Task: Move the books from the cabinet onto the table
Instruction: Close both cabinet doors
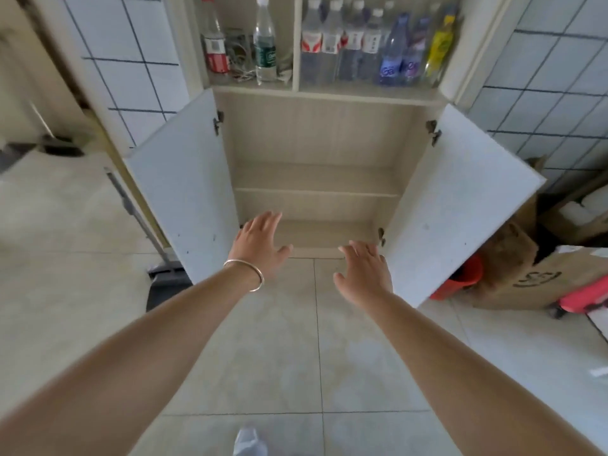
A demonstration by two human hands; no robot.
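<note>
Head view. Both arms reach forward toward the open lower compartment of the cabinet [316, 136]. The left hand [260, 245], with a bangle [245, 274] at the wrist, is spread and holds nothing; the right hand [365, 271] is likewise released, fingers straight, grasping nothing. The two doors, left door [184, 199] at 9 o'clock and right door [460, 205] at 3 o'clock of the hands, stand swung outward. No books are visible: the middle shelf [316, 189] at 12 o'clock of the hands and the floor of the compartment just beyond the fingertips appear bare, and no surface to receive books can be identified with certainty. Bottles [371, 44] fill the upper shelf at 12 o'clock, well apart from the hands.

Probable hazards: the hands lie near the inner door edges, so a sideways sweep may knock a door or its hinge; reaching into a compartment without books wastes the motion; rising abruptly could disturb the bottles above.
</note>
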